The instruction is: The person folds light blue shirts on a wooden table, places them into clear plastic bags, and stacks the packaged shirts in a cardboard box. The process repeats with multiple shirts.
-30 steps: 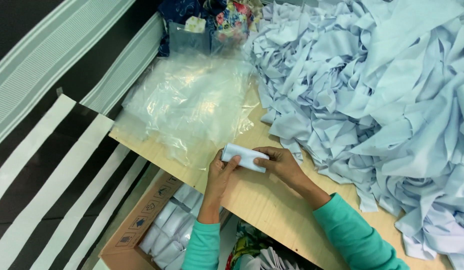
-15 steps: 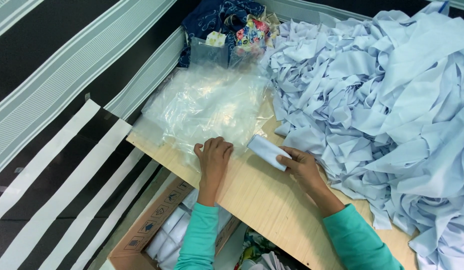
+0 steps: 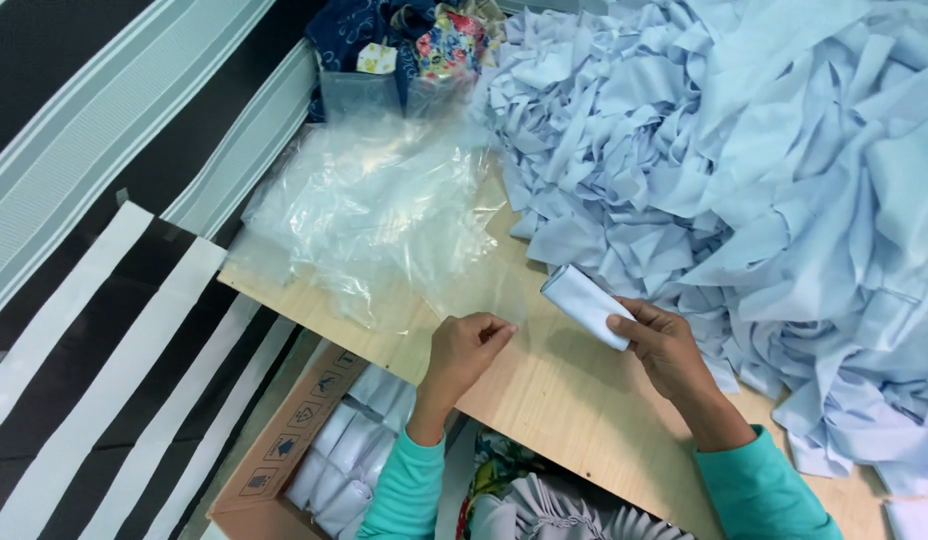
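right hand (image 3: 662,343), teal-sleeved, clamped around the near end of a tightly rolled pale blue cloth bundle (image 3: 585,303), fingers wrapped over its lower right end, thumb beneath; roll held just above the light wooden tabletop (image 3: 574,400), long axis running from lower right at the palm up and left, free end aimed toward the heap of thin clear plastic bags (image 3: 369,210). left hand (image 3: 464,350) resting at the near edge of that heap, thumb and forefinger pinched together on a corner of transparent film, hard to tell whether one bag or several. between the hands only a short stretch of bare wood, so the roll lies to the right of the left hand and slightly farther from the body, its free end nearer to the pinched film than to anything else; right hand the only one in contact with it. behind and to the right, a large mound of loose pale blue fabric strips (image 3: 764,160), touching the roll's far side or just beside it. below the table edge on the left, an open brown cardboard box (image 3: 284,450) holding more pale rolls in clear wrap. at the far end, a dark floral cloth bag (image 3: 404,40)
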